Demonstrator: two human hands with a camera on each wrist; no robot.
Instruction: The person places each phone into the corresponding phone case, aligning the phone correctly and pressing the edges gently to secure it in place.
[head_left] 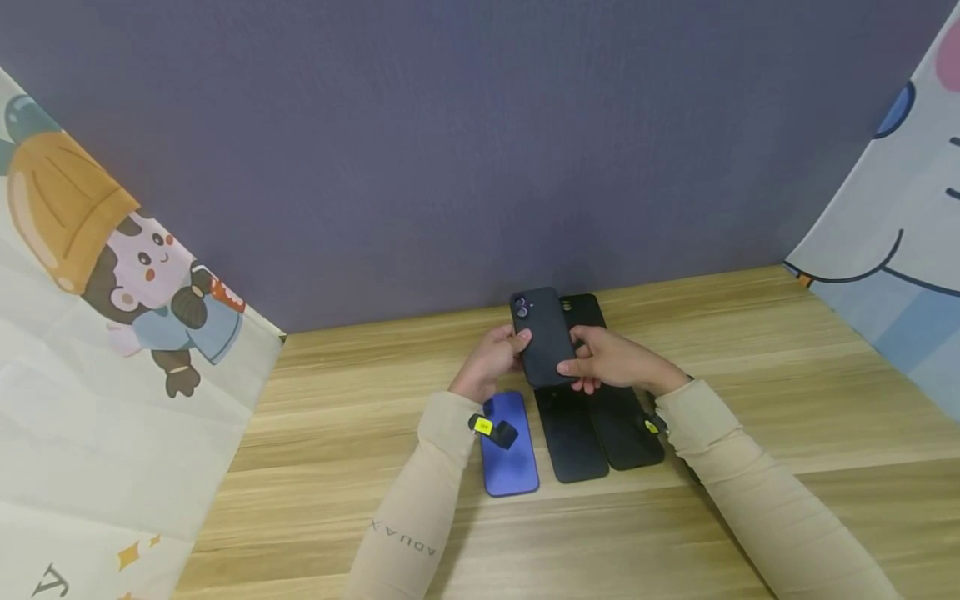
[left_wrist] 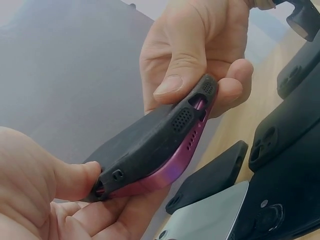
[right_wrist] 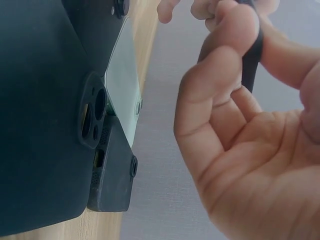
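Observation:
Between both hands, raised over the table, is a phone (left_wrist: 167,172) with a magenta frame and a black phone case (head_left: 546,337) partly over it. Along the bottom edge the frame shows outside the case in the left wrist view. The left hand (head_left: 486,360) grips one side, its thumb on the case back and fingers underneath. At the opposite corner the right hand (head_left: 621,360) pinches case and phone, thumb on top and fingers curled below. In the right wrist view that hand's curled fingers (right_wrist: 215,90) hide most of the case.
A blue-purple phone (head_left: 510,458) lies front left, beside a dark phone (head_left: 573,446) and a black case (head_left: 630,437). Behind them are another black case (right_wrist: 117,175) and a pale green phone (right_wrist: 122,82). A grey-blue panel (head_left: 480,167) rises behind the wooden table (head_left: 337,467).

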